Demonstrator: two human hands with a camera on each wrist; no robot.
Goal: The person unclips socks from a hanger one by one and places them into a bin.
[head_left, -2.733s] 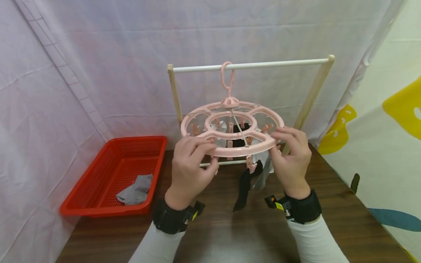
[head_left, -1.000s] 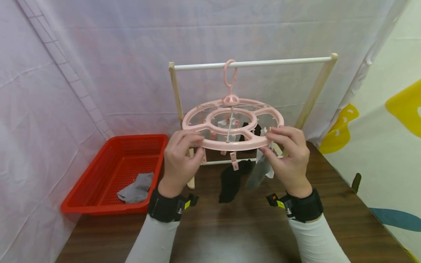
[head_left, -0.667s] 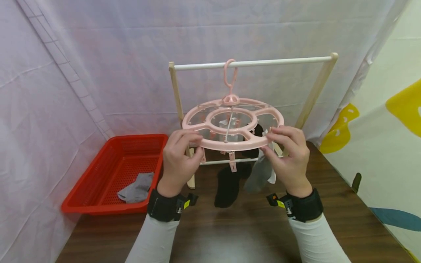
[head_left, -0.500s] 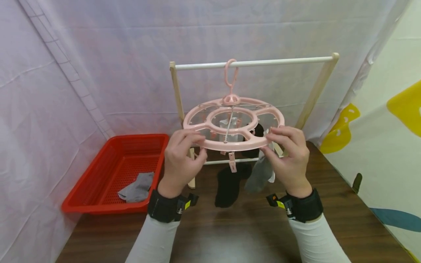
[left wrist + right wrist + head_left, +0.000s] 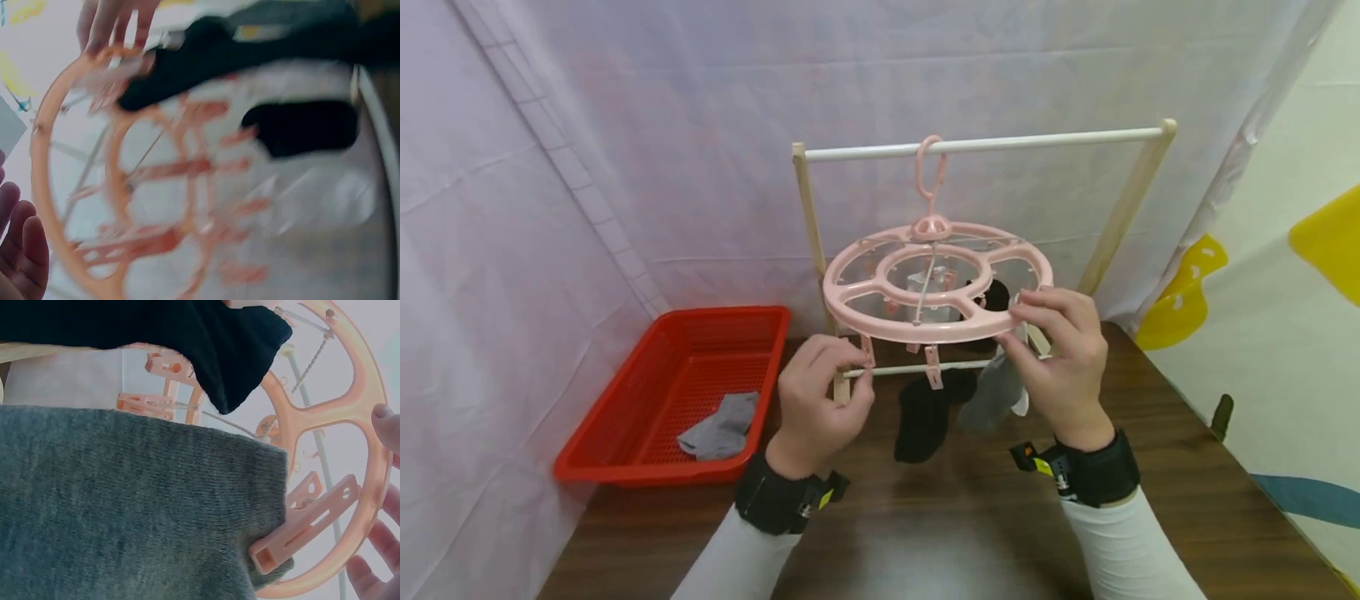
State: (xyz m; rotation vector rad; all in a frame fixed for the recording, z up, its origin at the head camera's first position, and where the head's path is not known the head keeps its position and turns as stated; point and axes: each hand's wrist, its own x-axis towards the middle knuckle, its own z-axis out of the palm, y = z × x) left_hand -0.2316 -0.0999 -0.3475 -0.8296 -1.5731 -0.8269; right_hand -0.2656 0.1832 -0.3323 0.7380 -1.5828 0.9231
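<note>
Hanger [image 5: 925, 332], round and pink, is hooked over the white bar [image 5: 1052, 142] above it. At its near right edge, the right hand [image 5: 1063, 367] pinches the rim between thumb and fingers. Just below its near left edge is the left hand [image 5: 820, 400], thumb and fingertips apart, fingers loosely bent and off the rim. Beneath the hanger dangle a black sock [image 5: 922, 421] and a grey sock [image 5: 995, 396], the grey one gripped by a clip [image 5: 306, 525]. Left of the hanger, a red basket [image 5: 655, 477] contains grey cloth [image 5: 721, 427].
</note>
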